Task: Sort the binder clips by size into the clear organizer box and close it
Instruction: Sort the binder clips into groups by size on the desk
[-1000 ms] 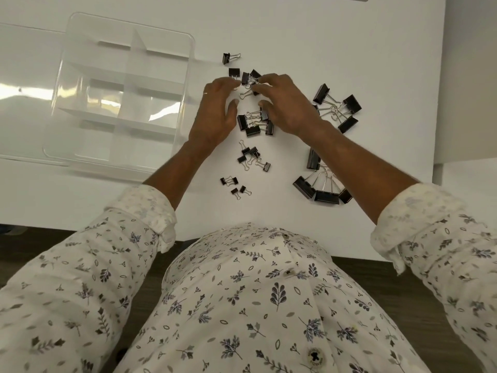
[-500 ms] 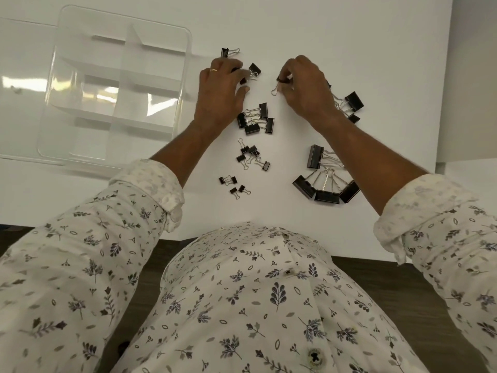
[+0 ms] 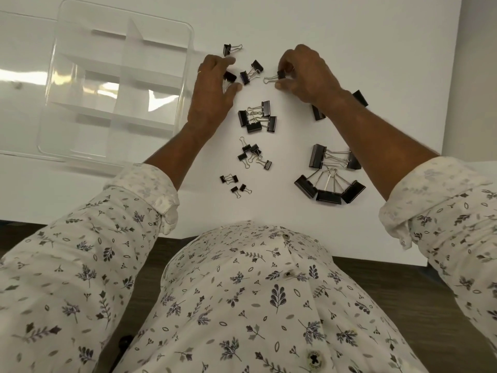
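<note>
The clear organizer box (image 3: 185,84) lies open at the left, its divided compartments holding nothing. Black binder clips lie in groups on the white table: large ones (image 3: 329,188) at the lower right, medium ones (image 3: 256,118) in the middle, small ones (image 3: 252,156) and tiny ones (image 3: 232,183) below them. My right hand (image 3: 304,74) pinches a small clip (image 3: 279,76) between thumb and fingers. My left hand (image 3: 212,84) hovers beside the box with fingers curled around another small clip (image 3: 230,76). Two more clips (image 3: 251,72) lie between my hands.
One clip (image 3: 228,49) lies alone above my left hand. Two large clips (image 3: 359,98) show partly behind my right wrist. The box's clear lid (image 3: 21,49) extends off to the left. The table's front edge (image 3: 269,227) runs just above my lap.
Both hands have drawn apart from the upper cluster. My right hand moved right and pinched a small clip; my left hand moved up and left onto another clip.
</note>
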Motion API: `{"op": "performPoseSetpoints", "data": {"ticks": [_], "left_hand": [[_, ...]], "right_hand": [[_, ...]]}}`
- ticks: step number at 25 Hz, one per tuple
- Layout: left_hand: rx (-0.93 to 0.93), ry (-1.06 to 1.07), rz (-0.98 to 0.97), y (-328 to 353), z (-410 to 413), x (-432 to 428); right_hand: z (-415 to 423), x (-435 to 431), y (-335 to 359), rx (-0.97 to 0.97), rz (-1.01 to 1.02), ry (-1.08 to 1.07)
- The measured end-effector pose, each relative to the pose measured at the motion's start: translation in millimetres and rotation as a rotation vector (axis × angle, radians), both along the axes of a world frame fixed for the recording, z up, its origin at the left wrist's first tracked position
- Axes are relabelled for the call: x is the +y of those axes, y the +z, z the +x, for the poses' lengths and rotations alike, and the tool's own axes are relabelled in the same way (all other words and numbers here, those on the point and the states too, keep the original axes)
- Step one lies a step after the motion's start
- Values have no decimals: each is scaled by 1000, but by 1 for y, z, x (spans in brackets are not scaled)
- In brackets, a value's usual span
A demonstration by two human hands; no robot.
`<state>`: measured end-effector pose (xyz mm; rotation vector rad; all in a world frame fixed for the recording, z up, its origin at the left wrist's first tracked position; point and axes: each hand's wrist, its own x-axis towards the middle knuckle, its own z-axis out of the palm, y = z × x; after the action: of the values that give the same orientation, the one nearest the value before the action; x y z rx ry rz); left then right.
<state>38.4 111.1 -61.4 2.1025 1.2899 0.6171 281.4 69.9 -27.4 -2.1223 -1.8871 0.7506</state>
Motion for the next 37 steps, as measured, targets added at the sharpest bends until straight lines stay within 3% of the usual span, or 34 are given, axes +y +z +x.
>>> {"op": "performPoseSetpoints", "data": {"ticks": [3, 6, 9, 12, 15, 20, 23, 27, 33, 37], "left_hand": [[-143, 16, -73, 0, 2, 1], [-208, 109, -21, 2, 5, 5], [-119, 95, 63, 0, 6, 13], [88, 48, 4, -1, 12, 25], [188, 58, -9, 0, 20, 32], [7, 134, 12, -2, 14, 15], [7, 172, -72, 1, 9, -4], [63, 99, -44, 6, 12, 0], [-9, 166, -90, 11, -3, -10], [-113, 133, -58, 13, -39, -77]], "right_hand": [[-1, -3, 1, 12, 17, -12], [-18, 2, 6, -16, 92, 124], [-38, 9, 5, -137, 58, 247], [-44, 11, 2, -189, 4, 246], [-36, 8, -1, -125, 59, 198], [-10, -9, -8, 90, 67, -66], [-12, -9, -15, 124, 50, -143], [-35, 1, -13, 185, 138, -170], [-61, -36, 6, 317, 391, -190], [-86, -122, 9, 347, 277, -80]]}}
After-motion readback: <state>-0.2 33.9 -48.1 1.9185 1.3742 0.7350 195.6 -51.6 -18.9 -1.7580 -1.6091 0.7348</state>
